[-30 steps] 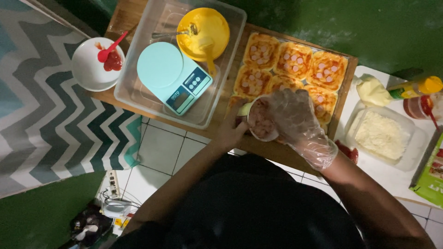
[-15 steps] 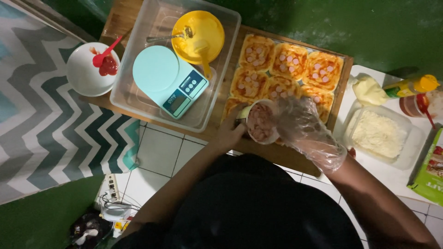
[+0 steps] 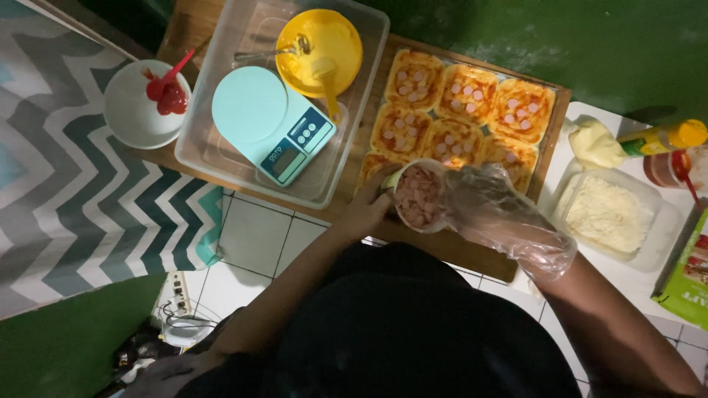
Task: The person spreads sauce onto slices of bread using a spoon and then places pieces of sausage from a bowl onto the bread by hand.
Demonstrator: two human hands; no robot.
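My left hand (image 3: 366, 210) holds a small cup of chopped pink sausage pieces (image 3: 417, 197) over the near edge of a wooden board (image 3: 472, 254). My right hand (image 3: 495, 214), inside a clear plastic glove, rests at the cup's right rim with its fingers by the pieces. Several square bread slices (image 3: 457, 110) spread with orange sauce and dotted with sausage bits lie in rows on the board just beyond the cup.
A clear plastic tub (image 3: 221, 151) holds a pale blue kitchen scale (image 3: 269, 121) and a yellow bowl (image 3: 318, 51) with utensils. Left stands a white bowl of red sauce (image 3: 144, 103). Right: a container of grated cheese (image 3: 605, 214), a piping bag (image 3: 594, 144), bottles, a green box (image 3: 686, 276).
Both hands and the cup stay together at the board's near edge. The view has shifted slightly; the gloved hand has drawn a little closer around the cup.
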